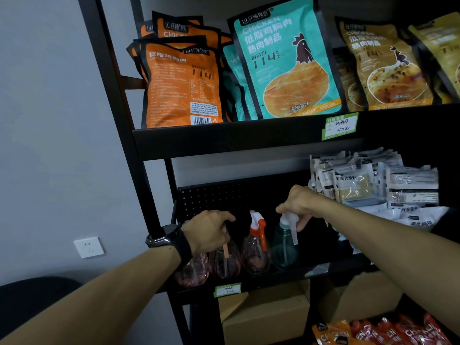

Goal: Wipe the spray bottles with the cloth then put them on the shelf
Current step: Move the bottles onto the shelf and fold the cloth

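With our left hand [211, 229] gripping one pink bottle's [225, 260] top and our right hand's [300, 204] fingers pinching the teal bottle's [285, 247] sprayer, we risk toppling the orange-capped bottle [256, 247] between.

Quick count of the rack: four spray bottles in a row on the middle shelf [249, 282] — three pinkish ones (far-left pink bottle [193, 270], second pink bottle [227, 263], orange-trigger bottle [256, 252]) and one teal bottle [285, 247]. Two hands are in there, left hand [211, 232] and right hand [298, 202]. One black wristwatch [169, 239].

Top shelf has chicken breast pouches in three colours: orange pouches [181, 83], at least three; teal pouches [286, 61], two visible; mustard pouches [388, 66], at least two. Two green price tags [339, 126], one wall socket [88, 247], two cardboard boxes [268, 317]. White packets [373, 185] are too piled up to count.
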Demonstrator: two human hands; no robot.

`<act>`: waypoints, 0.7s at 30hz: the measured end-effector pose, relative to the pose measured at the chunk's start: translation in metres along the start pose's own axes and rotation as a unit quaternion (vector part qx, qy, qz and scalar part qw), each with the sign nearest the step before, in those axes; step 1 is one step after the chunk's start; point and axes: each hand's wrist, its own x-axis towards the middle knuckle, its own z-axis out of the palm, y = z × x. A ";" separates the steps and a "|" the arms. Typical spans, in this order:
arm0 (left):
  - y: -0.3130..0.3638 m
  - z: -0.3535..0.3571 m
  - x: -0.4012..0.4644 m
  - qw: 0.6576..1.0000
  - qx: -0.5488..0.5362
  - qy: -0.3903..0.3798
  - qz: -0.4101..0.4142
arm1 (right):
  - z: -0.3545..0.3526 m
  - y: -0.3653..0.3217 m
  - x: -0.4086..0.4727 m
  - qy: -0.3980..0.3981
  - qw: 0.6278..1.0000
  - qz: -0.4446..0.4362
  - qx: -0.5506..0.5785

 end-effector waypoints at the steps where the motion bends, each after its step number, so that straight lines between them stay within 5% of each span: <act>1: 0.000 0.000 0.000 1.000 -0.002 0.000 -0.001 | -0.001 0.001 0.000 0.000 1.000 0.003 0.004; 8: -0.002 0.001 0.002 1.000 0.003 0.000 -0.008 | -0.003 0.007 -0.002 0.000 0.999 0.010 0.038; 15: -0.007 0.000 -0.001 1.000 0.018 0.005 -0.004 | -0.002 0.006 -0.005 0.028 0.998 -0.001 -0.058; 19: -0.017 -0.006 -0.005 0.999 0.043 -0.011 -0.006 | -0.002 -0.004 -0.007 0.181 0.964 -0.138 -0.140; 21: -0.020 -0.006 -0.007 0.999 0.046 -0.017 -0.008 | 0.001 -0.013 -0.012 0.143 0.960 -0.223 -0.086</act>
